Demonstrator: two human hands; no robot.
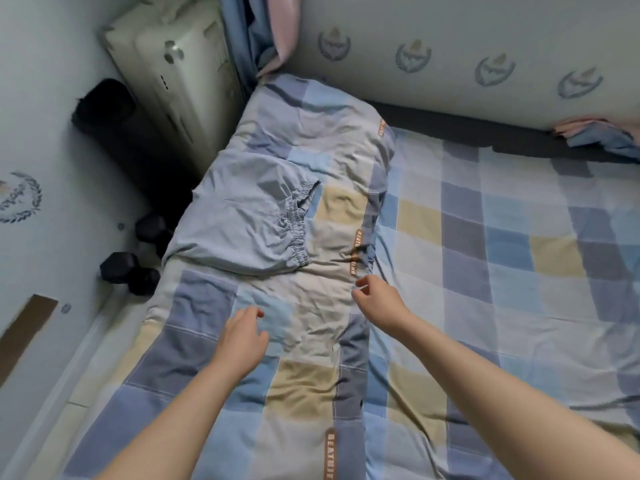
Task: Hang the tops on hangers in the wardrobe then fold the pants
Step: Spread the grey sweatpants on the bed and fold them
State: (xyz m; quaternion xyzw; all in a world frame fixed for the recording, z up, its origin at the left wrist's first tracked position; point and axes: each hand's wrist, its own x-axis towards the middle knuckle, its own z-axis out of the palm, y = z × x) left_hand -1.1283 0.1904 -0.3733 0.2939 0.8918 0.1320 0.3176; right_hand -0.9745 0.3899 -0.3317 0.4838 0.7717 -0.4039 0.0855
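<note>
The fingers [258, 311] of the left hand [240, 336] are hanging loosely curled and are gripping nothing; they are hovering just over the checked quilt [214, 344]. The fingers [362, 282] of the right hand [379, 301] are also bending loosely, with the thumb and the first finger near each other, and they are holding nothing. I cannot tell if their tips are touching the quilt. Both forearms are reaching in from the lower edge of the view, bare, with the hands apart from each other.

The pants [249, 220] are lying on the quilt beyond both hands, nearer to the left hand, and no hand is touching them. They are pale blue-grey and are looking folded into a compact shape, with the gathered elastic waistband [298, 226] facing to the right side. Their left edge is coming close to the side of the bed.

The quilt is folded into a long strip with blue, grey and yellow squares and small orange labels, and it is resting on the bed sheet [502, 237] of the same check pattern. On the floor to the left of the bed, dark dumbbells [130, 271] are lying, and behind them a dark rolled mat [114, 112] and a white appliance [180, 81] are standing against the wall. A pale padded wall panel [450, 29] with printed emblems is running along the far side of the bed.
</note>
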